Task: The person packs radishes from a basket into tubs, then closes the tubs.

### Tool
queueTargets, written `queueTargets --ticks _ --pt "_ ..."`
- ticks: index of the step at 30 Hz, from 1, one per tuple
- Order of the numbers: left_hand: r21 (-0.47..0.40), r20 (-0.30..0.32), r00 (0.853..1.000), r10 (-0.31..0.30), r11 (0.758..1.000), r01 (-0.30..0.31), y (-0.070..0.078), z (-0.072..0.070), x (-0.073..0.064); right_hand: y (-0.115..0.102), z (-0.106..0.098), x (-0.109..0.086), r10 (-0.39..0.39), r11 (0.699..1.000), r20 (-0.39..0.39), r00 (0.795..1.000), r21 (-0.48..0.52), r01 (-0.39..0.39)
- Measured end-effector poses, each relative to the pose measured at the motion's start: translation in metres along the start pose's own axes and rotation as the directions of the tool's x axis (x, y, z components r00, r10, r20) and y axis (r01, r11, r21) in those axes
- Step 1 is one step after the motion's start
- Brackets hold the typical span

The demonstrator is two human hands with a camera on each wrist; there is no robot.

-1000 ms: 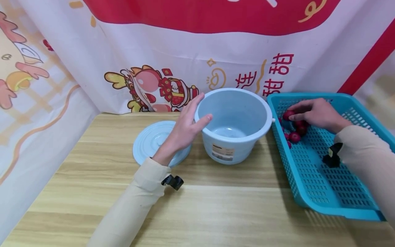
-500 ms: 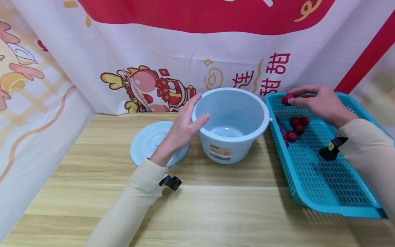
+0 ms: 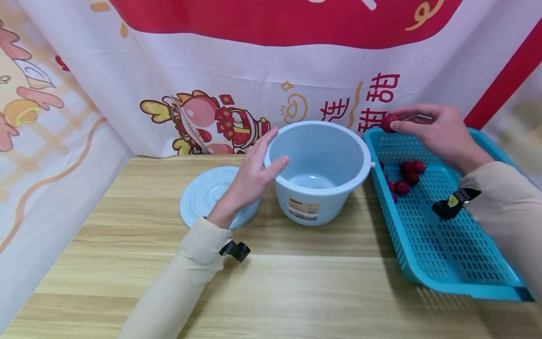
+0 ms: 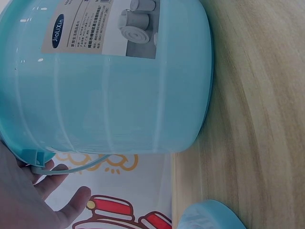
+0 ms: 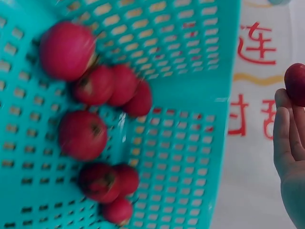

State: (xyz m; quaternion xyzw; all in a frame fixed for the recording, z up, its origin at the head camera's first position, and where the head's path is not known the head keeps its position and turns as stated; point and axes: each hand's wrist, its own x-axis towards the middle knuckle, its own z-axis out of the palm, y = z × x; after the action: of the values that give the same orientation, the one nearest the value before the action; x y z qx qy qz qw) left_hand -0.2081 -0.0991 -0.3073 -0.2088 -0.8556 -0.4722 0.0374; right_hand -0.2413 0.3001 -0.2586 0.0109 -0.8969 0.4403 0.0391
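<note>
- Worktop [image 3: 296, 292]: carries it all. Looks smooth, so a dropped fruit would prob. roll.
- Basket [image 3: 400, 235]: R side. Risk: R sleeve [image 3: 504, 202] crosses its R wall; a low sweep could snag & drag it.
- Bucket [image 3: 334, 202]: upright, uncovered, just L of basket; no fruit seen inside. Looks light, so uneven pressure from L hand on one side could tip or slide it.
- Lid [image 3: 201, 195]: flat on worktop, L of bucket, partly under L forearm. A careless elbow/forearm shift might nudge it.
- L hand [image 3: 254, 172]: at bucket's L rim, thumb over the edge, fingers loosely extended outside; steadying touch, not clenched. Handle [image 4: 71, 169] crosses near fingers; can't tell if touching, might catch.
- R hand [image 3: 440, 134]: raised at basket's far L corner, arm reaching in from R, thumb & fingertips pinching one fruit.
- Held fruit [image 3: 389, 122]: in R fingertips, by basket's far L corner; exact rim clearance unclear. Tip-only pinch + round, slick-looking skin = slip risk; could drop back or btwn basket & bucket.
- Loose fruit [image 3: 411, 179]: grouped at basket's L side, some touching; a bump could scatter them.
</note>
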Motion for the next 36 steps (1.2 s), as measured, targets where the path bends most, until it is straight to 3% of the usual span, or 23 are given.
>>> queueTargets --ticks 9,19,25,36 --pt "0.003 0.0 1.0 -0.005 1.0 0.005 -0.001 0.001 0.0 -0.035 0.014 -0.007 -0.082 0.99 -0.013 0.997 0.114 0.083" --pt "0.001 -0.002 1.0 0.0 1.0 0.0 -0.001 0.0 0.001 -0.067 0.037 -0.014 -0.161 0.98 -0.038 0.986 0.112 0.165" --pt "0.004 -0.003 1.0 -0.005 1.0 0.005 -0.001 0.0 0.0 -0.083 0.05 -0.016 -0.211 0.963 -0.043 0.977 0.163 0.215" --pt "0.002 -0.002 1.0 -0.006 1.0 0.006 0.0 0.0 0.001 -0.101 0.073 -0.015 -0.199 0.961 0.019 0.98 0.197 0.192"
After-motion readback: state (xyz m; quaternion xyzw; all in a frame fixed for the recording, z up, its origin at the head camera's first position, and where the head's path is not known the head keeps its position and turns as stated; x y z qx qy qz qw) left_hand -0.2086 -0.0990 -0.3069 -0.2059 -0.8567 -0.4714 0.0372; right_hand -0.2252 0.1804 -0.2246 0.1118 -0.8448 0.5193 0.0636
